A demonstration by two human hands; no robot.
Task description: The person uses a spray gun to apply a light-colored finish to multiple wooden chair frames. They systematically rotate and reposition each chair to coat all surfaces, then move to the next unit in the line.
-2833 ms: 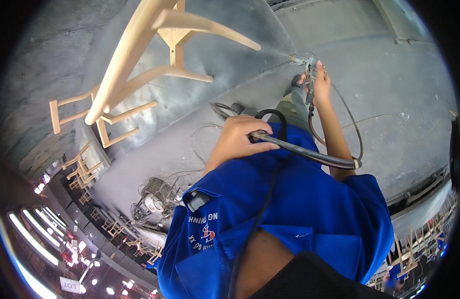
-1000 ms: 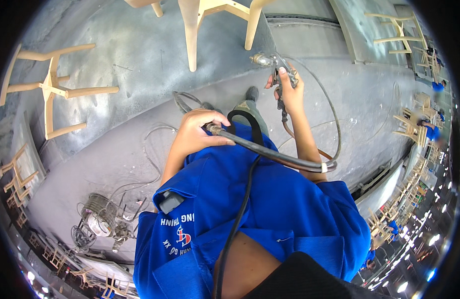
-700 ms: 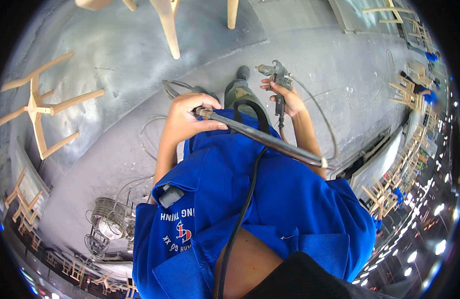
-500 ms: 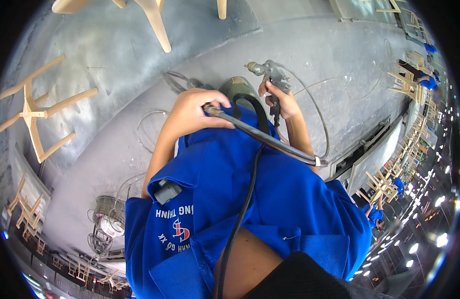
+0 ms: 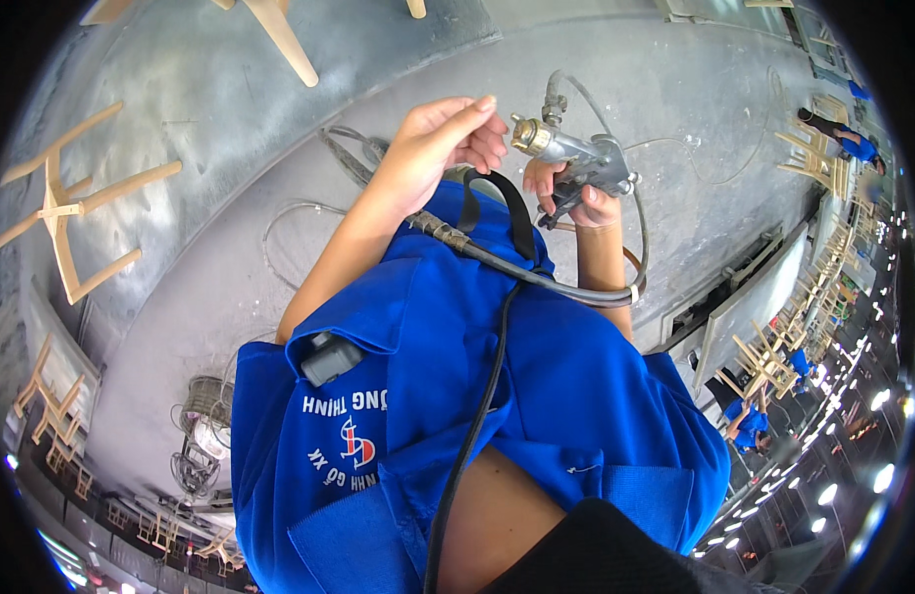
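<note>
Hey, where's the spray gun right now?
In the head view, the spray gun is in the upper part, right of centre, gripped in the right hand, its nozzle close to the left hand's fingertips.

Spray gun — partly behind right hand

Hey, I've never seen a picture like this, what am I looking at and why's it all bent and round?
There's no robot here: these are a person's bare hands, seen from a wide fisheye camera on their head, looking down. That lens bends straight edges. The right hand holds a metal spray gun. The left hand is raised near its nozzle, apparently holding nothing, fingers loosely curled. A thick hose crosses the front of the blue shirt. Below, a thin hose loops on the grey floor. At the picture's left is a pale wooden chair frame.
</note>
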